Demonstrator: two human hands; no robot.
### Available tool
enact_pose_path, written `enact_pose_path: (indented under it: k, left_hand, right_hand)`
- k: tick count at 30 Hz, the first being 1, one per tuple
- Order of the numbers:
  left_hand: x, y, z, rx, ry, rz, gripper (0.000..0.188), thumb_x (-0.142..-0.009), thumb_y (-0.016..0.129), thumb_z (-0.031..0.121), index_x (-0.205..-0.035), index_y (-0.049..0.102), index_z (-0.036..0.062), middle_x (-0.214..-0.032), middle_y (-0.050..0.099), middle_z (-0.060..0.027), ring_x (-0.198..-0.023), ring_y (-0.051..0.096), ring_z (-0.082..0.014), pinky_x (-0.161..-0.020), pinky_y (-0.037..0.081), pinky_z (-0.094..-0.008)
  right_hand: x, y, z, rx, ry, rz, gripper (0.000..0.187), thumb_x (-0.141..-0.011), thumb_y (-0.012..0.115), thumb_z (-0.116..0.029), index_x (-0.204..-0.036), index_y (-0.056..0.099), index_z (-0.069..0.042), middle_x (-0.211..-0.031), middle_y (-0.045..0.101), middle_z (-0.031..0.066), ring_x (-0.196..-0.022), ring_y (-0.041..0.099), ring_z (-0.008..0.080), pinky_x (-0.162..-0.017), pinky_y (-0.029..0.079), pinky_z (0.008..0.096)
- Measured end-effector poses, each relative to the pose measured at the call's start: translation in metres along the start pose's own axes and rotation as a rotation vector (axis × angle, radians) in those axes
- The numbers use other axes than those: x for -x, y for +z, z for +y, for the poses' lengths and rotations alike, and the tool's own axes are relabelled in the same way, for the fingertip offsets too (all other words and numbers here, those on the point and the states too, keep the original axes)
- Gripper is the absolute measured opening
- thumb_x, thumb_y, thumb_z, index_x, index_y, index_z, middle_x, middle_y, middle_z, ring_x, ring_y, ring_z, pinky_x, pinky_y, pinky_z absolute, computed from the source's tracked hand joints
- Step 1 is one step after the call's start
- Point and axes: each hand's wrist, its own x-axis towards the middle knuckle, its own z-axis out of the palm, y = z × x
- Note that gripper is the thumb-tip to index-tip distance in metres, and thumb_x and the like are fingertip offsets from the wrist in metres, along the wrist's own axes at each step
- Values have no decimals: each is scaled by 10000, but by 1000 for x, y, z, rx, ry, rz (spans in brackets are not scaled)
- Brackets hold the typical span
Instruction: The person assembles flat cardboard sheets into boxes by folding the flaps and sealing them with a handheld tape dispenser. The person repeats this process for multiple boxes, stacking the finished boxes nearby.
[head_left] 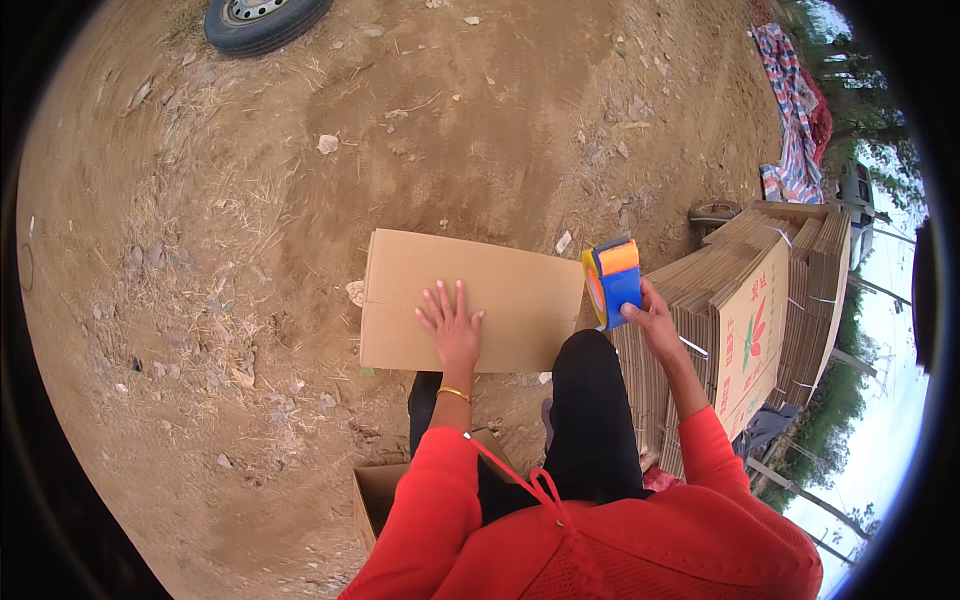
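A plain brown cardboard box (523, 315) lies in front of my knees, its broad face turned up. My left hand (453, 332) rests flat on that face with its fingers spread, holding nothing. To the right, my right hand (655, 322) grips a blue and orange tape dispenser (622, 287) with a yellow-edged tape roll in it. The dispenser is just beside the box's right end; whether it touches the box I cannot tell. The underside of the box is hidden.
On the right stands a tall stack of flattened cartons (690, 290), tied with straps, beside my right arm. An open cardboard box (378, 492) sits at my lower left. A tyre (262, 28) lies on the dirt far left. Striped sheeting (790, 120) lies far right.
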Motion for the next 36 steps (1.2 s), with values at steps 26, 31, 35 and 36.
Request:
enact_pose_path:
  k: [26,31,35,36]
  left_hand:
    - [11,-28,-9,493,-34,166,513,-890,580,338,-1349,475,137,-1442,363,-124,-1362,284,-293,-1104,199,-480]
    - [8,-104,-8,1528,-120,192,362,-941,547,281,-1177,606,13,-1121,629,-119,-1084,573,-218,-952,419,-325]
    - [0,-139,-21,1502,2,4,330,-930,579,268,-1091,643,-12,-1030,652,-84,-984,592,-152,-882,448,-306]
    - [-2,-144,-23,1487,24,-25,314,-924,589,255,-1069,651,-16,-1001,658,-81,-951,599,-147,-860,457,-302]
  right_hand:
    - [-47,93,-5,248,-48,-543,335,-762,745,-172,-971,508,-62,-906,508,-11,-894,468,96,-849,369,257]
    - [-44,102,-12,440,-141,-561,341,-745,746,-172,-954,503,-57,-887,509,11,-888,480,127,-852,371,282]
    - [-50,109,-3,594,-217,-637,358,-727,751,-177,-946,496,-51,-868,501,30,-882,482,143,-841,377,296]
    - [-49,113,-7,623,-236,-661,362,-723,752,-178,-944,495,-50,-864,498,34,-880,482,146,-836,380,298]
